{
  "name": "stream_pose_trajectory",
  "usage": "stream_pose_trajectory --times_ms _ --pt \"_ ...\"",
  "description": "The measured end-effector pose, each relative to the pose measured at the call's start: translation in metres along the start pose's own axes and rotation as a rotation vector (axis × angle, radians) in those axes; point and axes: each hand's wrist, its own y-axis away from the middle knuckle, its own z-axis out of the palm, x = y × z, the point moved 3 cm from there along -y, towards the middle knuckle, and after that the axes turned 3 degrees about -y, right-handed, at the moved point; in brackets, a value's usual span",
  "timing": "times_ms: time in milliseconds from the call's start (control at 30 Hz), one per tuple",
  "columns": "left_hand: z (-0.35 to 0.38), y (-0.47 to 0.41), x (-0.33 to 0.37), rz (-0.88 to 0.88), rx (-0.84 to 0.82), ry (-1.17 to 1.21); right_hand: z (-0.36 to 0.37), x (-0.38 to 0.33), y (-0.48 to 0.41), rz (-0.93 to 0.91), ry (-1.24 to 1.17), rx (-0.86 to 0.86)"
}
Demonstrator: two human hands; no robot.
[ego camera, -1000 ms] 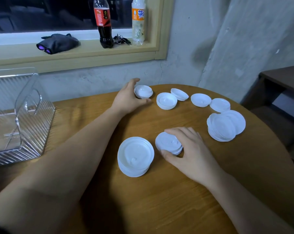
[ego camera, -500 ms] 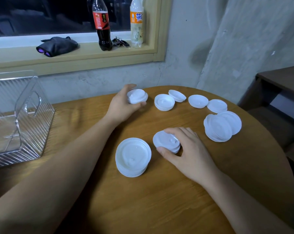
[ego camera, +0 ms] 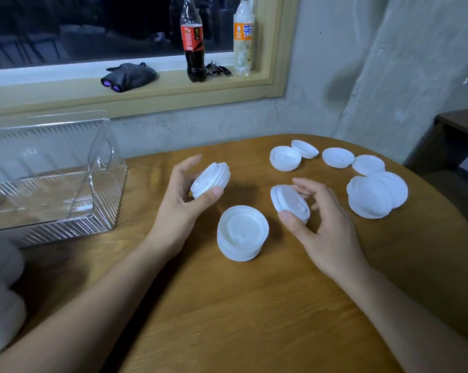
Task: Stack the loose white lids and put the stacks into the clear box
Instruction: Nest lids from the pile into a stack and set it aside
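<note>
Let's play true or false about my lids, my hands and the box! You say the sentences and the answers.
1. The left hand holds lids. True.
2. The right hand is empty. False: it holds a tilted stack.
3. A standing stack sits on the table between the hands. True.
4. The box is on the table's right side. False: it is on the left.
5. The cola bottle stands on the table. False: it is on the windowsill.
</note>
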Motion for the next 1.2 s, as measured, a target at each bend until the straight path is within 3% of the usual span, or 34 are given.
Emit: stream_pose_trajectory --times_ms 133,367,533,667,833,1000,1200 --pt "-0.001 0.022 0.017 0.011 0.0 0.079 0.007 -0.004 0.002 -0.043 0.056 -0.024" --pt "0.003 0.039 0.042 0.128 -0.046 0.004 0.007 0.018 -0.002 0.028 0.349 -0.088" --pt "0.014 0.045 0.05 0.176 -0.125 -0.061 0.007 0.01 -0.004 0.018 0.407 -0.103" --pt "0.019 0.047 0.05 0.223 -0.153 -0.163 0.006 -0.031 0.001 -0.084 0.141 0.0" --pt "0.018 0.05 0.057 0.327 -0.138 -0.321 0.021 -0.07 0.015 -0.094 -0.284 -0.046" --pt "0.018 0.049 0.063 0.429 -0.128 -0.474 0.026 -0.078 0.016 -0.073 -0.408 -0.026" --pt "0.018 0.049 0.064 0.426 -0.149 -0.504 0.023 -0.071 0.014 -0.054 -0.482 -0.01"
